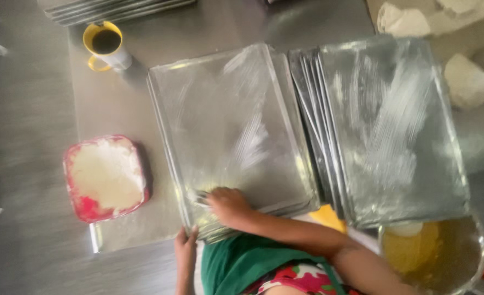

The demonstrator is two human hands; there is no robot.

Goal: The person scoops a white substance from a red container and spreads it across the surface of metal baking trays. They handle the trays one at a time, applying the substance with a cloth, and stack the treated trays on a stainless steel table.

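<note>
A greased metal baking tray (231,109) lies on top of a stack in front of me. My right hand (226,205) presses flat on its near edge, fingers spread on the smeared surface, holding nothing. My left hand (185,246) grips the tray's near left corner. Right of it a second stack of trays (395,131) shows white grease streaks on the top one.
A red tub of white paste (106,177) sits at the left. A yellow mug (106,45) stands at the back left. A round bowl of yellowish liquid (435,254) is at the near right. More trays (116,8) lie at the back, crumpled paper (465,82) at the right.
</note>
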